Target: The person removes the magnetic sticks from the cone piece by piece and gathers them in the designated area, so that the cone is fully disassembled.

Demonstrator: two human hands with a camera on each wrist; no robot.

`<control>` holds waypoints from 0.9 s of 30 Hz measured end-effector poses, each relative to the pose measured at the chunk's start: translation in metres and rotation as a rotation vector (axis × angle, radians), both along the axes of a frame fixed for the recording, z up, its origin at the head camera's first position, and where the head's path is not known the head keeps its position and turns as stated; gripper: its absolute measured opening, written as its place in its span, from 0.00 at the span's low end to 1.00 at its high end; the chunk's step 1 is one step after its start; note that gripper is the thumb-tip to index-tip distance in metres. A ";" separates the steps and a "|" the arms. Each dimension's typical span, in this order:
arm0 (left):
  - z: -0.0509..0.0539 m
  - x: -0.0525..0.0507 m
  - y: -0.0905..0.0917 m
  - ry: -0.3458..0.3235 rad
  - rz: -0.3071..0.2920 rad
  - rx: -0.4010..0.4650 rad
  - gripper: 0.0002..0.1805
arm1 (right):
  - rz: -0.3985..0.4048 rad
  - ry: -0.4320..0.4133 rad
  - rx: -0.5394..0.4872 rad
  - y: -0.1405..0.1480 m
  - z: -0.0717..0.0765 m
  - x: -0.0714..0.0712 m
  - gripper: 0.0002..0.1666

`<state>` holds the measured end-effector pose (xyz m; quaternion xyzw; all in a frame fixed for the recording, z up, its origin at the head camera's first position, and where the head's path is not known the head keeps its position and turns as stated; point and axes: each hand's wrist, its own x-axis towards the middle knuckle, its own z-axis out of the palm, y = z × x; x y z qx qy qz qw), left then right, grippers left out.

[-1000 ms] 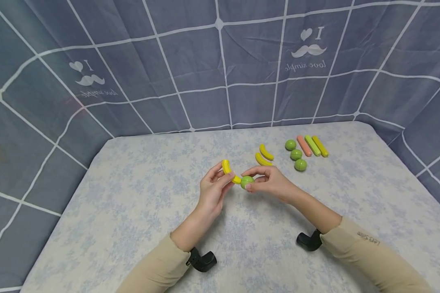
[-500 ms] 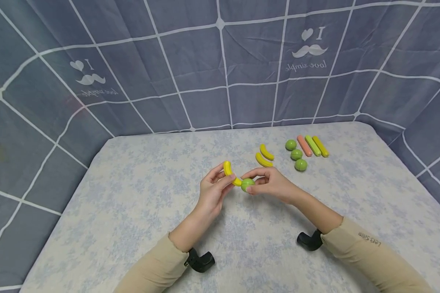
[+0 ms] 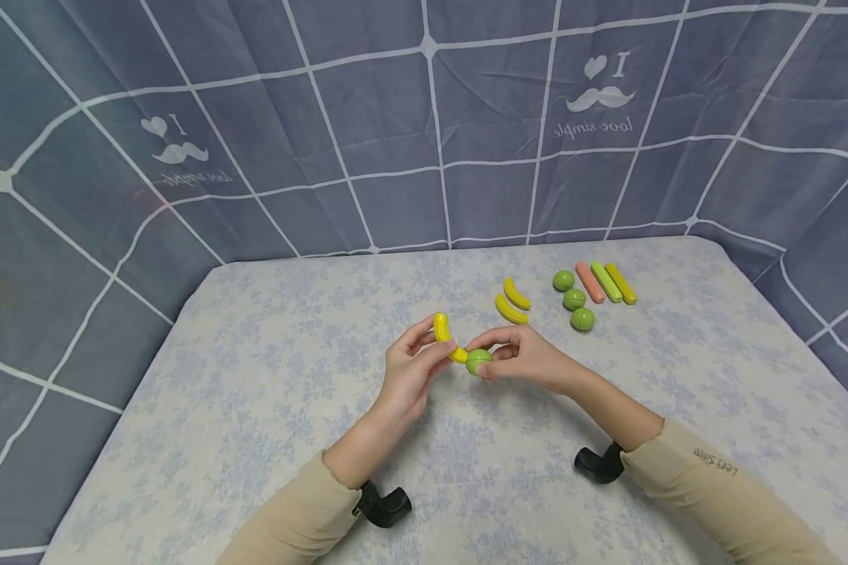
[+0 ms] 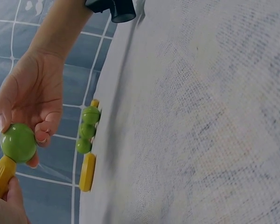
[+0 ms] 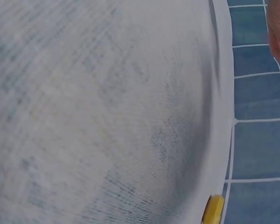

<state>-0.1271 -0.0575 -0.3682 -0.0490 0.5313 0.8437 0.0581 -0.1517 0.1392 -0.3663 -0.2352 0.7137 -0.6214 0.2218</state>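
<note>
My left hand [image 3: 408,373] pinches a small yellow toy banana [image 3: 441,328] between thumb and fingers, above the middle of the table. Close by, my right hand [image 3: 523,359] holds a green ball [image 3: 477,362] with a seam line round it, gripped by thumb and fingertips. One end of the banana meets the ball's left side. In the left wrist view the yellow piece [image 4: 3,173] touches the underside of the green ball [image 4: 18,143]. Only a bit of one hand [image 5: 279,32] shows at the right wrist view's edge.
Two more toy bananas [image 3: 512,309] lie behind my right hand. Right of them are three green balls [image 3: 574,300] in a row, then a pink stick [image 3: 590,282], a light green stick [image 3: 606,282] and a yellow stick [image 3: 621,284]. A grey-blue curtain [image 3: 367,125] borders the patterned table [image 3: 275,377].
The banana and the green ball have shifted slightly down and toward the right in the head view, staying in contact. Both hands keep their grip.
</note>
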 end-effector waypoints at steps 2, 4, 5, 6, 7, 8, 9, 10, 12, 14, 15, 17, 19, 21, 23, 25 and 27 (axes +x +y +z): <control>0.000 0.001 0.000 0.004 -0.001 -0.006 0.26 | 0.008 0.001 -0.004 0.000 -0.001 0.000 0.25; 0.000 0.001 -0.001 0.006 -0.002 -0.013 0.27 | 0.014 -0.002 -0.005 0.000 -0.001 -0.001 0.25; 0.001 0.001 -0.001 0.007 -0.003 -0.016 0.27 | 0.018 -0.003 -0.006 0.000 -0.001 -0.001 0.25; 0.001 0.001 -0.001 0.010 -0.003 -0.021 0.27 | 0.022 -0.004 -0.007 0.000 -0.002 -0.002 0.25; 0.001 0.002 -0.001 0.012 -0.004 -0.023 0.27 | 0.025 -0.007 -0.008 0.000 -0.002 -0.002 0.25; 0.001 0.002 -0.001 0.016 -0.005 -0.026 0.27 | 0.029 -0.010 -0.008 0.000 -0.002 -0.002 0.25; 0.001 0.002 -0.002 0.023 -0.008 -0.027 0.27 | 0.032 -0.011 -0.006 0.000 -0.002 -0.002 0.25; 0.001 0.002 -0.002 0.030 -0.011 -0.029 0.27 | 0.036 -0.012 -0.006 0.000 -0.002 -0.002 0.25; 0.000 0.003 -0.003 0.044 -0.022 -0.030 0.27 | 0.047 -0.011 0.000 -0.001 -0.002 -0.003 0.25; 0.000 0.004 -0.005 0.057 -0.038 -0.034 0.28 | 0.060 -0.010 0.006 -0.001 -0.001 -0.002 0.25; 0.000 0.004 -0.006 0.058 -0.047 -0.037 0.28 | 0.069 -0.008 0.008 -0.001 -0.001 -0.003 0.25; 0.000 0.003 -0.009 0.058 -0.049 -0.041 0.28 | 0.087 0.010 0.030 0.000 -0.001 -0.003 0.24; 0.001 0.001 -0.014 0.051 -0.024 -0.048 0.28 | 0.102 0.029 0.064 0.002 -0.002 -0.003 0.23; 0.002 -0.002 -0.021 0.037 0.027 -0.045 0.27 | 0.116 0.042 0.101 0.006 -0.004 -0.002 0.22; 0.004 -0.006 -0.030 0.026 0.081 -0.048 0.27 | 0.119 0.051 0.138 0.013 -0.005 -0.002 0.22; 0.005 -0.009 -0.037 0.012 0.118 -0.046 0.27 | 0.108 0.053 0.153 0.020 -0.006 -0.001 0.22; 0.006 -0.011 -0.042 0.002 0.132 -0.042 0.27 | 0.080 0.063 0.168 0.027 -0.007 -0.002 0.23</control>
